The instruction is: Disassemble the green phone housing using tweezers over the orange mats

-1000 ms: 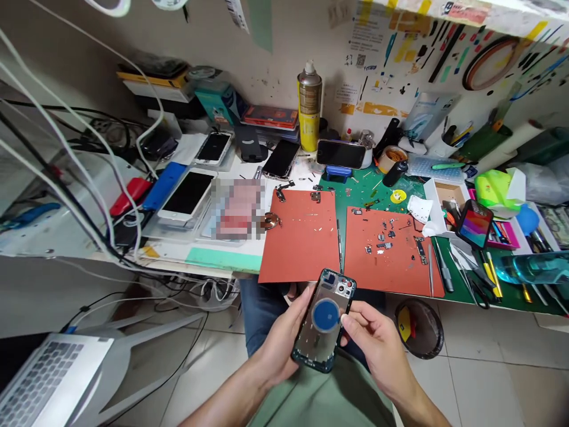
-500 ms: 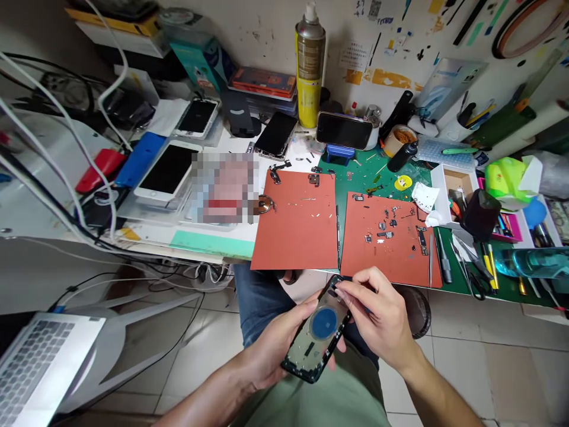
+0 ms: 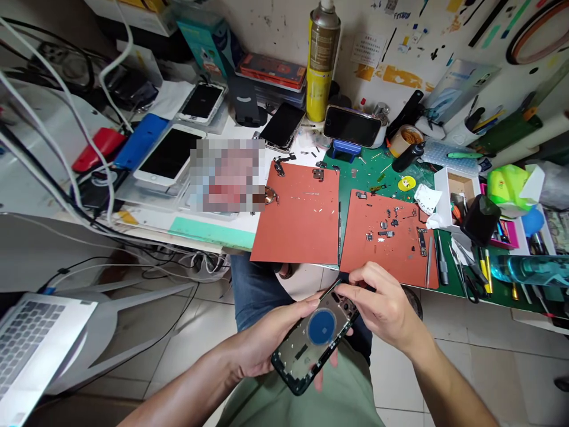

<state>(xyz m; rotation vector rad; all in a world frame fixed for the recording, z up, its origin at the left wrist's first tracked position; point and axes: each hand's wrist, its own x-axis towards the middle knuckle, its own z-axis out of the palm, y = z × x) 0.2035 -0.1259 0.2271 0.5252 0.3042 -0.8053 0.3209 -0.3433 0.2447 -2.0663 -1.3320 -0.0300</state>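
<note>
Spanning the phone housing, left fingers grip; curled right fingers touch it.

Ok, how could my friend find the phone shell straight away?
Start at the two orange mats. Just below them in the picture, the left hand holds the phone shell, with the right hand at its camera end. Unlike the black-screened phones farther back, it shows a big blue circle.

Laptop, partly out-of-frame (left edge)
</note>
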